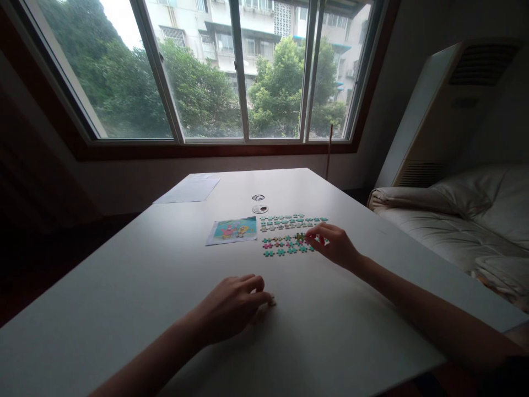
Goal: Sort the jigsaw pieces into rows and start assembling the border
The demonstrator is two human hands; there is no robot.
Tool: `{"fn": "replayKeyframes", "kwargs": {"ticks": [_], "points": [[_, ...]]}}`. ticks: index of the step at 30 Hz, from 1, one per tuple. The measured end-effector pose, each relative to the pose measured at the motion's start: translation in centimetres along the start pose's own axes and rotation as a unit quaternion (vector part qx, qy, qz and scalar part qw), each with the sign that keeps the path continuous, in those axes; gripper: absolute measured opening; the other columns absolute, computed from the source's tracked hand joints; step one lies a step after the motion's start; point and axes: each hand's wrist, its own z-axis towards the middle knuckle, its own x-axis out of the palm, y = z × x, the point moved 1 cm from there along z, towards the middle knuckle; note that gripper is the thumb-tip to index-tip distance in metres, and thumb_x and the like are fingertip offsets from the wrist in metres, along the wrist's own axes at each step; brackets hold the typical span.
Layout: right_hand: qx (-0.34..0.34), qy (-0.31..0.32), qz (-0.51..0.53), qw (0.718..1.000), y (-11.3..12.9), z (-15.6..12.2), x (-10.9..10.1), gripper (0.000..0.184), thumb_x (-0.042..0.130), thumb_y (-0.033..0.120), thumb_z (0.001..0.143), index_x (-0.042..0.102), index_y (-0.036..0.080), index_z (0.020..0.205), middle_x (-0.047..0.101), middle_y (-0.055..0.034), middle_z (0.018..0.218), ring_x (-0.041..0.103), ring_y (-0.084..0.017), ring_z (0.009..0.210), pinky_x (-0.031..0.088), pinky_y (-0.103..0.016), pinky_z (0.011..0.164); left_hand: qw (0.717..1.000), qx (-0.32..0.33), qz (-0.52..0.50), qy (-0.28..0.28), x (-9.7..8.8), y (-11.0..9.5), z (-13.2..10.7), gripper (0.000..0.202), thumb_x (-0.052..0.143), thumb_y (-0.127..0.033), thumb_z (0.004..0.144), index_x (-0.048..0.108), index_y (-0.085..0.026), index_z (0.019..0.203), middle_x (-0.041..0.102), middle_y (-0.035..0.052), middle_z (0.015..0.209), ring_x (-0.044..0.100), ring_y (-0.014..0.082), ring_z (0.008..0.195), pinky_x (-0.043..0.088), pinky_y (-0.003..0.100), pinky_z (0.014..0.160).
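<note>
My left hand (237,306) is low over the near part of the white table, its fingers closed on a small puzzle piece (271,301) that shows at the fingertips. Farther off to the right, my right hand (334,243) reaches over rows of loose jigsaw pieces (281,253), mostly teal with some pink and yellow. Thumb and forefinger come together at a yellow-green puzzle piece (301,237) near the right side of the rows. Some pieces behind this hand are hidden. Left of the rows lies a picture sheet (233,230) with a pink and a yellow cartoon figure on blue.
Two small round discs (260,209) lie beyond the pieces. A pale sheet (188,190) rests at the table's (124,309) far left edge. Right of the table stands a pale leather sofa (446,220), with a tall air conditioner (430,110) behind. A wide window (206,82) faces me.
</note>
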Motion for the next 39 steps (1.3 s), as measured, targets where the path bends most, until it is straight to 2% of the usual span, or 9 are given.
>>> {"fn": "replayKeyframes", "kwargs": {"ticks": [13, 17, 20, 23, 26, 29, 33, 39], "points": [[-0.023, -0.024, -0.006, 0.999, 0.6, 0.1, -0.3, 0.015, 0.053, 0.029, 0.083, 0.062, 0.018, 0.077, 0.063, -0.0015, 0.069, 0.049, -0.008, 0.051, 0.041, -0.022, 0.056, 0.995, -0.031, 0.090, -0.003, 0.1, 0.5, -0.1, 0.024, 0.037, -0.015, 0.087, 0.055, -0.022, 0.102, 0.056, 0.0048, 0.085, 0.053, 0.0183, 0.072, 0.043, 0.028, 0.057], [-0.014, 0.005, -0.027, 1.000, -0.2, 0.4, -1.0, 0.017, 0.051, 0.029, 0.084, 0.062, 0.018, 0.078, 0.064, -0.0024, 0.074, 0.050, -0.008, 0.052, 0.041, -0.022, 0.058, 0.996, -0.034, 0.087, 0.006, 0.2, 0.6, -0.2, 0.024, 0.035, -0.019, 0.090, 0.055, -0.023, 0.102, 0.055, 0.0039, 0.083, 0.052, 0.0174, 0.069, 0.043, 0.028, 0.055], [0.012, 0.073, -0.053, 0.996, -2.5, 0.6, -2.2, 0.017, 0.051, 0.030, 0.083, 0.063, 0.019, 0.080, 0.064, -0.0028, 0.079, 0.052, -0.008, 0.055, 0.041, -0.021, 0.059, 0.995, -0.044, 0.092, 0.009, 0.1, 0.9, -0.3, 0.025, 0.035, -0.017, 0.089, 0.056, -0.022, 0.101, 0.055, 0.0041, 0.082, 0.053, 0.0175, 0.069, 0.043, 0.028, 0.056], [0.068, 0.147, -0.074, 0.984, -6.4, 0.3, -3.6, 0.016, 0.052, 0.031, 0.080, 0.063, 0.020, 0.080, 0.064, -0.0020, 0.078, 0.053, -0.009, 0.056, 0.040, -0.021, 0.058, 0.993, -0.072, 0.096, -0.002, 0.0, 1.3, -0.3, 0.024, 0.036, -0.018, 0.089, 0.056, -0.020, 0.101, 0.056, 0.0049, 0.083, 0.054, 0.0187, 0.073, 0.045, 0.029, 0.058], [0.140, 0.225, -0.085, 0.960, -10.5, -0.7, -4.5, 0.018, 0.055, 0.035, 0.075, 0.064, 0.020, 0.078, 0.064, -0.0011, 0.071, 0.054, -0.011, 0.058, 0.039, -0.022, 0.058, 0.989, -0.111, 0.091, -0.023, 0.2, 1.6, -0.4, 0.023, 0.037, -0.022, 0.090, 0.056, -0.019, 0.102, 0.057, 0.0056, 0.085, 0.055, 0.0193, 0.076, 0.046, 0.030, 0.061], [0.206, 0.268, -0.070, 0.938, -13.5, -1.9, -5.0, 0.025, 0.055, 0.040, 0.073, 0.065, 0.019, 0.079, 0.065, -0.0027, 0.072, 0.055, -0.013, 0.061, 0.040, -0.023, 0.059, 0.988, -0.134, 0.074, -0.028, 0.4, 1.6, -0.4, 0.024, 0.036, -0.027, 0.090, 0.057, -0.020, 0.097, 0.057, 0.0048, 0.084, 0.056, 0.0186, 0.075, 0.045, 0.029, 0.062], [0.260, 0.286, -0.043, 0.921, -15.4, -2.9, -5.0, 0.031, 0.055, 0.044, 0.070, 0.066, 0.018, 0.081, 0.066, -0.0041, 0.077, 0.057, -0.015, 0.065, 0.041, -0.023, 0.060, 0.988, -0.145, 0.049, -0.023, 0.4, 1.5, -0.2, 0.025, 0.036, -0.031, 0.090, 0.059, -0.021, 0.092, 0.058, 0.0038, 0.083, 0.056, 0.0178, 0.075, 0.045, 0.028, 0.061], [0.289, 0.286, -0.006, 0.913, -16.2, -3.5, -4.8, 0.037, 0.056, 0.049, 0.067, 0.066, 0.016, 0.081, 0.066, -0.0047, 0.076, 0.055, -0.015, 0.064, 0.040, -0.023, 0.055, 0.987, -0.148, 0.050, -0.035, 0.3, 1.6, -0.4, 0.023, 0.038, -0.026, 0.089, 0.060, -0.020, 0.088, 0.058, 0.0038, 0.082, 0.055, 0.0171, 0.073, 0.043, 0.027, 0.059]]}}
